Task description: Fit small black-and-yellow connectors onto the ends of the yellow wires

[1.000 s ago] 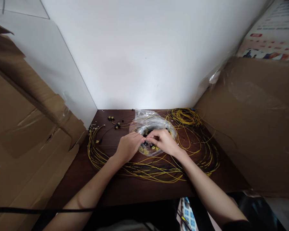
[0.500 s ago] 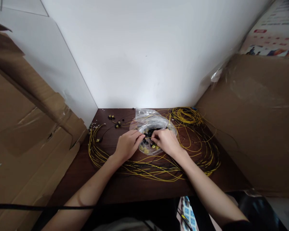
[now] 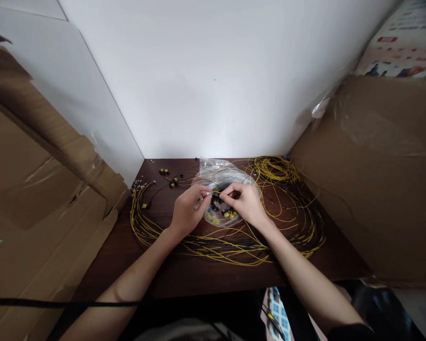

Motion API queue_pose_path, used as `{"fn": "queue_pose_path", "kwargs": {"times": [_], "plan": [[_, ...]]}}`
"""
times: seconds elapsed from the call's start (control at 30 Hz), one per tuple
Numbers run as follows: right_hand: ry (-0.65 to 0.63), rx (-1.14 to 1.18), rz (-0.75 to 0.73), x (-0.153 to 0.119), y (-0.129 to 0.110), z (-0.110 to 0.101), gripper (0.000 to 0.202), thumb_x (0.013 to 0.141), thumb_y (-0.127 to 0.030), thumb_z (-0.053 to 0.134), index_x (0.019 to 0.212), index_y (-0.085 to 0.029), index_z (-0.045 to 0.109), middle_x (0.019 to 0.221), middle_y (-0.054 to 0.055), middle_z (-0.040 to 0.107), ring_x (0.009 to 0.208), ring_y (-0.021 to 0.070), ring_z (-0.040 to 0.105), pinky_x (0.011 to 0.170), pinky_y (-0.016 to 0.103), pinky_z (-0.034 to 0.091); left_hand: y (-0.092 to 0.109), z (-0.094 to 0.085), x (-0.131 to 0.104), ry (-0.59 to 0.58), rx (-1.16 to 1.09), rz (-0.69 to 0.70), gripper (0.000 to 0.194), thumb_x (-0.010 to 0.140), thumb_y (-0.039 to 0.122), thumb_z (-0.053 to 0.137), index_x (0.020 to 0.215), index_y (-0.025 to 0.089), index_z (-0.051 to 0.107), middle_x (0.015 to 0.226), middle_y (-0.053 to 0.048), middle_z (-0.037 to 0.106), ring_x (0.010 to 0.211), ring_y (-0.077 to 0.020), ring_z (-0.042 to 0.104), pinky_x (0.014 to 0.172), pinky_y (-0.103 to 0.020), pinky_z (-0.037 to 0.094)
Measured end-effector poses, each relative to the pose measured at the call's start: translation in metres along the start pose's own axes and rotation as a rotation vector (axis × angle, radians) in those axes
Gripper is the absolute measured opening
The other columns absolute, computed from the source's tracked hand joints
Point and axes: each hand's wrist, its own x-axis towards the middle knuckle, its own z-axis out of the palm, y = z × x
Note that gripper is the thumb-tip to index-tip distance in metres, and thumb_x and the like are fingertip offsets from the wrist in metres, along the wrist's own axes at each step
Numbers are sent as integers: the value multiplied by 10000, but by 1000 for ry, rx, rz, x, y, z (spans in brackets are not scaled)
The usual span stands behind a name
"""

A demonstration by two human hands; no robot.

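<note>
Yellow wire [image 3: 216, 192]: short length visible between both sets of fingers, above the bag; apparently lifted for a clear view of it.
Right hand [image 3: 248, 202]: thumb and forefinger brought together in a pinch, with hold of the wire.
Left hand [image 3: 187, 209]: fingers curled, nearly closed, at the other end of the wire; firm hold or mere touch, cannot tell.
Clear plastic bag [image 3: 216, 166]: spread beneath the hands, with black parts [image 3: 216, 200] and yellow pieces [image 3: 213, 219] in or on it, cannot tell which; probably central for easy reach.
Cable bundle [image 3: 218, 249]: sweeps in a broad curve along the near side, under both forearms [image 3: 298, 265]; likely laid low to avoid blocking the hands.
Yellow coil [image 3: 275, 170]: at far right, perhaps kept aside from the pinch.
Surface [image 3: 206, 282]: bounded behind by a white panel [image 3: 216, 94], at left and right by cardboard [image 3: 39, 189]; drops away at the front edge, just beyond the bundle.
Room for moving: greatest upward; sideways, limited by loose strands, easily snagged.
</note>
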Motion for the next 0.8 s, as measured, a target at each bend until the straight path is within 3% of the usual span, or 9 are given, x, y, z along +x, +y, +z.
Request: {"fn": "queue_pose_path", "kwargs": {"times": [0.13,0.27,0.37,0.63,0.8], "plan": [[-7,460,192,1,-2,6,219,654,-355,675,658,-143,620,536,-16,575,364,60,432,337,198,354,1,2,-1,18,-34,81,96,808,213,545,894,172,538,818,-20,583,603,-93,483,603,-217,417],[-51,694,296,-1,-7,11,252,587,-353,724,670,-132,635,493,-33,540,375,45,415,298,158,307,4,4,-3,-9,-23,195,125,812,208,549,934,182,553,931,-61,579,782,-134,544,679,-246,447],[-71,749,324,-2,-9,12,232,600,-340,718,694,-140,645,485,-41,528,372,29,386,295,144,265,4,4,-4,-20,-9,215,153,812,213,558,964,192,556,925,-57,576,809,-138,548,700,-253,452],[-109,783,342,-3,-10,14,206,607,-318,724,685,-147,640,500,-29,530,410,32,399,312,140,200,3,5,-4,34,-77,205,95,799,201,582,890,178,565,838,-25,561,652,-92,492,613,-221,427],[-50,684,318,-3,-9,16,235,614,-352,716,655,-143,616,439,-58,485,346,25,327,325,166,202,7,4,-2,101,-190,58,81,787,221,593,814,162,545,768,-8,546,577,-81,445,562,-217,398]]}}
